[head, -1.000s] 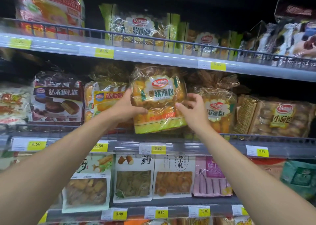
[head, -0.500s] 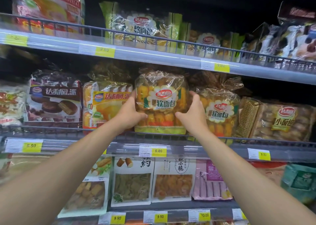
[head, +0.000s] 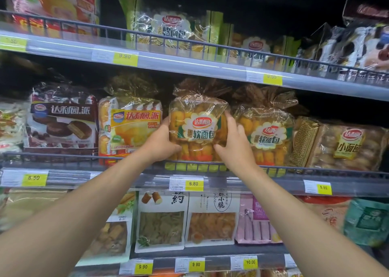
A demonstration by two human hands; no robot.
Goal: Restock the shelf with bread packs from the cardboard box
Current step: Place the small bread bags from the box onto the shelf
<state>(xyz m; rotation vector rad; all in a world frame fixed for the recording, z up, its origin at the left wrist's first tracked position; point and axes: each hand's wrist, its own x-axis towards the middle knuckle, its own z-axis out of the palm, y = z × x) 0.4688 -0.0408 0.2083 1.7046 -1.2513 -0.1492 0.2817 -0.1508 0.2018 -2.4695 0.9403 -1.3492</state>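
Observation:
A clear bread pack with a red and white label stands upright on the middle shelf, behind its low wire rail. My left hand grips the pack's lower left side and my right hand presses its right side. A second pack of the same bread stands just to the right, touching my right hand. The cardboard box is out of view.
Left of the held pack stand a yellow cake pack and a brown pie pack. A small-bread pack lies at the right. The upper shelf hangs close above. Snack bags hang on the lower shelf.
The bread pack went from tilted in front of the rail to upright and further back on the middle shelf. Both hands followed it in and stayed on its sides.

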